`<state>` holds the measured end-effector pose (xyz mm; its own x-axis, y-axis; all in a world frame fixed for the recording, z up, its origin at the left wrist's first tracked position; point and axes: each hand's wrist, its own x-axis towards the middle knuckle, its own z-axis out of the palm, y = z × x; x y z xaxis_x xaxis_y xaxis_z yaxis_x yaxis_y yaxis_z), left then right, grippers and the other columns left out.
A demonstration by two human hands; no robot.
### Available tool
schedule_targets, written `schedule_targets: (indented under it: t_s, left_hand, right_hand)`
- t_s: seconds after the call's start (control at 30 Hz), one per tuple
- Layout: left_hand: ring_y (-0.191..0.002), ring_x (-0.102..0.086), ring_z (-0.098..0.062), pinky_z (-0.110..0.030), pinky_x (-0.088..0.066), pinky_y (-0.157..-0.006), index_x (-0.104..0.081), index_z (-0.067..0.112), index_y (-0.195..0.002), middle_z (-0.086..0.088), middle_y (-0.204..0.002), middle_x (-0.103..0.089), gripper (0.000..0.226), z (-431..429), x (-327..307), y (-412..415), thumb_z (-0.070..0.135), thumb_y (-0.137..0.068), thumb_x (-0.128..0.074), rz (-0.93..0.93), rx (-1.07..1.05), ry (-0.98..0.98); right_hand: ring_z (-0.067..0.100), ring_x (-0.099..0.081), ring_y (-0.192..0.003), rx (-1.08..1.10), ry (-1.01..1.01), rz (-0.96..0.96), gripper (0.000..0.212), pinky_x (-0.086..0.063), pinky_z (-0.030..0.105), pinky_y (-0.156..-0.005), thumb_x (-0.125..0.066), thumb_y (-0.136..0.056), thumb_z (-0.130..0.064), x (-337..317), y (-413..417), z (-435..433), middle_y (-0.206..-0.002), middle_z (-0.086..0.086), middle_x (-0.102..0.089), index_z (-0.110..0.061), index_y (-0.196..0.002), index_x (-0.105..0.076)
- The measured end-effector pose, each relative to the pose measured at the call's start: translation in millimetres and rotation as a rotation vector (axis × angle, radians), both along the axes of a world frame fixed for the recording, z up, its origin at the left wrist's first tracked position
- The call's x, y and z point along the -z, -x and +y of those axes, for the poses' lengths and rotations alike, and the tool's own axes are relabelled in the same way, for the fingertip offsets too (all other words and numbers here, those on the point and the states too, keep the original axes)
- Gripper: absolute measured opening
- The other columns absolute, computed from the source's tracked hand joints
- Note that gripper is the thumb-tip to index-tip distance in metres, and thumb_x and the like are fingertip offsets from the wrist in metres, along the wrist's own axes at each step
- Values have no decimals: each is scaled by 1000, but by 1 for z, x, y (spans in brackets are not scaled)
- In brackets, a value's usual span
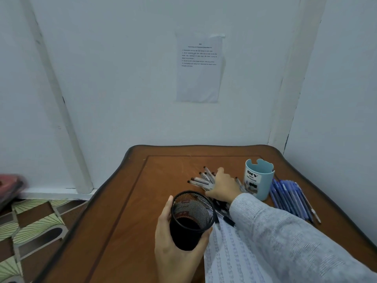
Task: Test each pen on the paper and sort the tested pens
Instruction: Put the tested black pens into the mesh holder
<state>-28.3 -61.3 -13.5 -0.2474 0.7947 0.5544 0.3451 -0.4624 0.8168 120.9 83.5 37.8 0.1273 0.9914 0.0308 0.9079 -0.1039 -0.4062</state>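
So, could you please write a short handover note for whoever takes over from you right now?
Left hand: holds the black mesh cup, tilted, looks empty.
Right hand: flat on the pile of clear pens, gathering them; grip not visible.
Blue pens lie in a row right of the blue organizer, which stands upright.
Paper lies under the right forearm, with rows of marks.
Done: blue pens look sorted.
Left: probably move the clear pens into a cup.
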Motion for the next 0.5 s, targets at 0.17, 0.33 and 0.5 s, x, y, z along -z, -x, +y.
schedule_targets:
  t_s: [0.17,0.33,0.5]
  left_hand:
    - [-124,-44,4,-32,-45,-102,-34,52,-136,32,-130,-45,104,-1,0,1,57,-46,-86,-8,14,20]
    - [-126,-42,4,-33,-44,-103,-33,52,-137,32,-132,-44,102,-1,0,2,55,-49,-85,2,35,31]
    - [-122,-41,12,-16,-40,-98,-31,55,-136,36,-129,-43,100,-4,-2,2,51,-53,-87,-29,62,48]
  right_hand:
    - [22,-58,-99,1,67,118,82,-53,32,-82,-80,-75,-26,-6,-2,-1,-110,7,-55,-4,-134,-28]
    - [20,-56,-100,-28,105,243,86,-49,26,-73,-82,-73,-22,-10,-7,-7,-113,6,-53,-2,-136,-27]
    - [17,-64,-92,-76,-6,432,86,-56,32,-82,-86,-63,-15,-21,-16,-19,-105,1,-61,-13,-133,-38]
